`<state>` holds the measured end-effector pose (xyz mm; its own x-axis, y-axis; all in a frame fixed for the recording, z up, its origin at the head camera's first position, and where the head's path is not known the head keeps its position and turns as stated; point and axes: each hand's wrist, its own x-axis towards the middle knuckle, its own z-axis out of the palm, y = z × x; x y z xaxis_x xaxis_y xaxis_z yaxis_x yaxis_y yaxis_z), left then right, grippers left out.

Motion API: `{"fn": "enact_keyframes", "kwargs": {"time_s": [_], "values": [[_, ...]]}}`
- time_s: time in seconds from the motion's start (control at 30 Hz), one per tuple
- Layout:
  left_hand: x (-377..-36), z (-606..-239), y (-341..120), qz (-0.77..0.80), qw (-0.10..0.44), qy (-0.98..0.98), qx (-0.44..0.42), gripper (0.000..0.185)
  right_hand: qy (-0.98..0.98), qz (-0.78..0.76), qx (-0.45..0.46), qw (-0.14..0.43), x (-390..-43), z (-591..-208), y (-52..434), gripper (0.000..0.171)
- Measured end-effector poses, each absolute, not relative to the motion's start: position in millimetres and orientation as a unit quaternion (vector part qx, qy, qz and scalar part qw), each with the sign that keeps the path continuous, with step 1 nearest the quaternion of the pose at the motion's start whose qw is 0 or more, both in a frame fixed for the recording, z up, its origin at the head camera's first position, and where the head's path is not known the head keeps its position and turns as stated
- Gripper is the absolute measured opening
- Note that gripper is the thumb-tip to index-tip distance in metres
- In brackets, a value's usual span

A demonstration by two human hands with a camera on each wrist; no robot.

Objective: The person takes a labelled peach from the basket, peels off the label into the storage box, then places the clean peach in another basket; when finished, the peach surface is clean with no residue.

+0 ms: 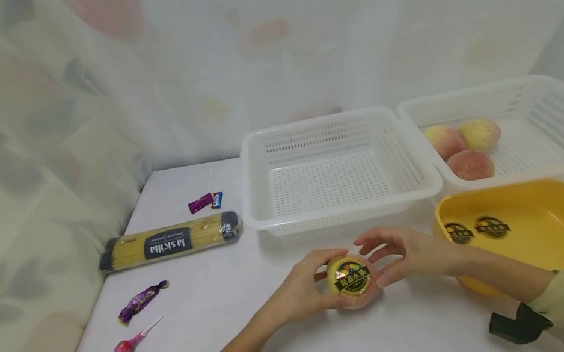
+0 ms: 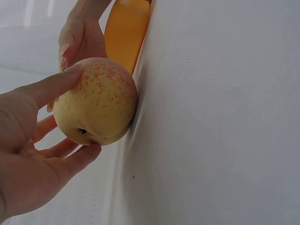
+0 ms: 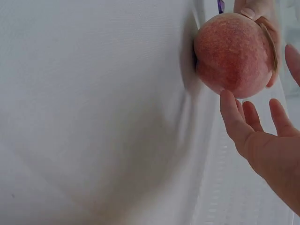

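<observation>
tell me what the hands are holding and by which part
The left hand grips a stickered peach by its sides as it rests on the table. The right hand is at its other side, fingers barely touching.

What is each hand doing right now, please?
Left hand: fingers curled round the peach, holding it.
Right hand: fingers open, thumb touching the peach.

i see one peach (image 1: 353, 283) resting on the white table, low and just right of centre in the head view. it is round, pale yellow with red speckles on the side facing 9 o'clock, deeper pink-red on the side facing 3 o'clock. a round gold and dark sticker sits on its top. the small stem dimple points toward 6 o'clock. its base touches the table, and it sits upright.
</observation>
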<state>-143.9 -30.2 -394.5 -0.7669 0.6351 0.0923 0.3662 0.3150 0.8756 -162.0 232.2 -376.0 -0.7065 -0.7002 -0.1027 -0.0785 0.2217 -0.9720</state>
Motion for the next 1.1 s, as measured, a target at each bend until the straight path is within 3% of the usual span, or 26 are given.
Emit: {"fn": "enact_keyframes", "kwargs": {"time_s": [0.27,0.47,0.6,0.83,1.1], "values": [[-143.3,-395.0,-29.4,0.492,0.125,0.804,0.311,0.070,0.746,-0.567,-0.201,0.285,-163.7,-374.7,234.3,0.057],[-142.0,-393.3,-28.9,0.487,0.116,0.809,0.308,0.070,0.751,-0.588,-0.104,0.282,-166.6,-366.5,232.9,0.051],[-141.0,-391.8,-28.5,0.486,0.112,0.811,0.307,0.070,0.760,-0.568,-0.067,0.307,-166.8,-360.7,233.1,0.047],[-140.0,-390.7,-28.4,0.481,0.112,0.813,0.307,0.070,0.750,-0.549,-0.046,0.366,-164.4,-355.8,228.1,0.047],[-139.9,-392.2,-27.1,0.490,0.116,0.807,0.309,0.068,0.754,-0.536,-0.056,0.375,-164.3,-349.4,217.4,0.040]]}}
